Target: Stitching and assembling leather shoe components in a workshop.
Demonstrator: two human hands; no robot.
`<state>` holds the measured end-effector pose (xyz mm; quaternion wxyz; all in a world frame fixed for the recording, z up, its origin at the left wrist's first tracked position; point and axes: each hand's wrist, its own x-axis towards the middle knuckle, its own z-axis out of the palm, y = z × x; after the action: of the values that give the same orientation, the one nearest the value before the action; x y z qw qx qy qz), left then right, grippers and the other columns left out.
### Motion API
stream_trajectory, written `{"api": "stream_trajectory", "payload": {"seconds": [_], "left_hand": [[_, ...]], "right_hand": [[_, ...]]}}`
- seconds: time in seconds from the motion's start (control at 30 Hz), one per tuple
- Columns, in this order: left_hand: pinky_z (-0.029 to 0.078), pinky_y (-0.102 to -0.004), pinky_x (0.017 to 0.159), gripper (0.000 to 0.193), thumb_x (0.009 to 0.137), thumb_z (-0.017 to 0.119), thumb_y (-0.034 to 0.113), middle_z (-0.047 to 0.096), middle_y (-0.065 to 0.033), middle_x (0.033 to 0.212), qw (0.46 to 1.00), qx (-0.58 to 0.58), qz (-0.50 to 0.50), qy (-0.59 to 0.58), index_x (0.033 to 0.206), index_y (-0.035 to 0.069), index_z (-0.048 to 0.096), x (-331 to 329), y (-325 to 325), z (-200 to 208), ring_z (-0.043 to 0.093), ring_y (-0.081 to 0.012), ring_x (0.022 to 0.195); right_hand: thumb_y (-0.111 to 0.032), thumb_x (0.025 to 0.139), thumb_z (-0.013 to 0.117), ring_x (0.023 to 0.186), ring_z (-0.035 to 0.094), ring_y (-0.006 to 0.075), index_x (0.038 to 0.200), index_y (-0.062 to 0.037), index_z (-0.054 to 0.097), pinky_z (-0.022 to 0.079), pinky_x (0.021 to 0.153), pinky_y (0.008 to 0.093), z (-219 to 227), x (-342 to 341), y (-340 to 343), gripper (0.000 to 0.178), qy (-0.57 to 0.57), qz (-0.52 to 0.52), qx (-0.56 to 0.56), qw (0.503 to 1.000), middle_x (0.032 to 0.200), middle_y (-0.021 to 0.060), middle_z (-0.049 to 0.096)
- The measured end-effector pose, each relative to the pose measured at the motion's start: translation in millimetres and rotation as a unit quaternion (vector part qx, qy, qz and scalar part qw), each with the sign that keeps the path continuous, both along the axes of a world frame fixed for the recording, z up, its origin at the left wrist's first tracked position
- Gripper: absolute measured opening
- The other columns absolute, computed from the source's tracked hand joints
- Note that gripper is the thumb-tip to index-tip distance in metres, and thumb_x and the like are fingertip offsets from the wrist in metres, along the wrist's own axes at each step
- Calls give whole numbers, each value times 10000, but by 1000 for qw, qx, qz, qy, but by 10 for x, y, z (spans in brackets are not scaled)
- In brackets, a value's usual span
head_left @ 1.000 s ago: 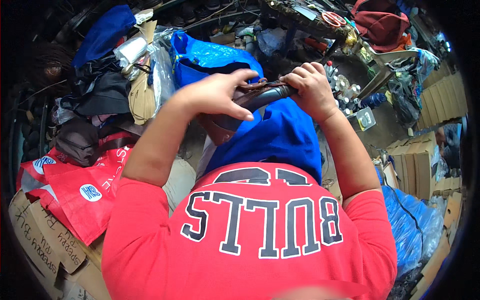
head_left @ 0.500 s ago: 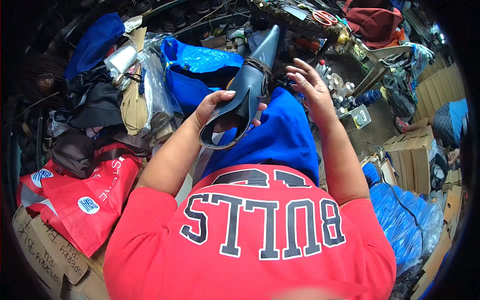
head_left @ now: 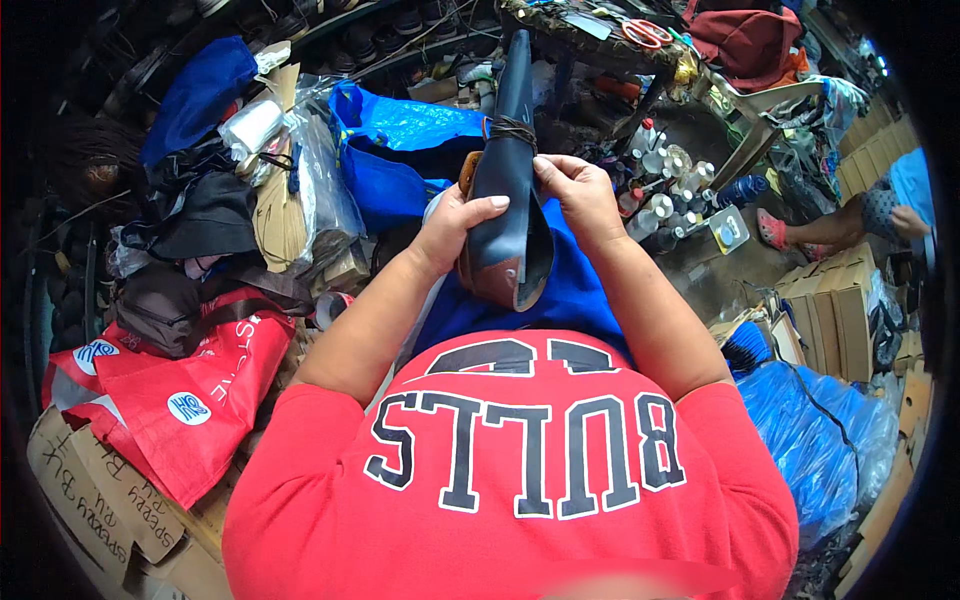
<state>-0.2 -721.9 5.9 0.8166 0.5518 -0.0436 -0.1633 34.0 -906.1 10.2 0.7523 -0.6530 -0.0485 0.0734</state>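
Above the blue cloth (head_left: 585,300), gripping a dark shoe upper (head_left: 503,235) around its left side with the left hand (head_left: 448,225), pinching its right edge with the right hand (head_left: 583,195), near the thin cord (head_left: 513,129). Probably adjusting this edge; next, seems to require steady holding.

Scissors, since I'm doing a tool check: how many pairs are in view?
1: the red-handled scissors lie on the dark cluttered bench, beyond the right hand and slightly to its right. Others may be hidden in the clutter.
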Motion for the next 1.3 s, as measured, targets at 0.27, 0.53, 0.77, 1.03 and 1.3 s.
{"api": "stream_trajectory", "payload": {"seconds": [0.27,0.53,0.77,1.03,1.3], "left_hand": [[536,-258,662,345,797,626,226,669,-83,874,994,-67,-52,61,1051,-7,609,-41,14,93,656,-144,703],[534,-302,707,348,766,664,151,664,-86,911,997,-55,47,-5,1070,-6,598,110,52,66,655,-166,762],[474,-386,843,533,598,715,104,632,-96,1033,599,593,112,-526,1117,98,596,222,425,433,601,-290,940],[460,-394,860,541,600,730,54,612,-104,1074,584,586,52,-559,1122,81,593,349,686,423,579,-302,1001],[444,-387,887,602,618,692,34,580,-59,1137,446,706,113,-539,1196,127,553,601,1327,326,554,-266,1043]], "right_hand": [[-182,868,665,701,561,91,1036,-2,623,467,692,249,57,1,-129,250,148,40,176,972,862,23,644],[-238,905,608,778,512,52,973,-71,602,430,725,231,179,-103,-304,180,37,181,-64,981,841,-41,575],[-144,976,467,878,573,169,977,-45,525,462,820,316,543,-366,-521,114,-171,-191,140,956,865,60,584],[-87,886,528,587,346,117,686,-89,382,387,656,322,1245,-421,-1936,247,-176,-307,266,897,615,-6,309],[-112,914,506,524,252,129,738,-75,401,309,516,303,1602,-1739,-5053,208,-246,-516,21,820,623,-17,265]]}}
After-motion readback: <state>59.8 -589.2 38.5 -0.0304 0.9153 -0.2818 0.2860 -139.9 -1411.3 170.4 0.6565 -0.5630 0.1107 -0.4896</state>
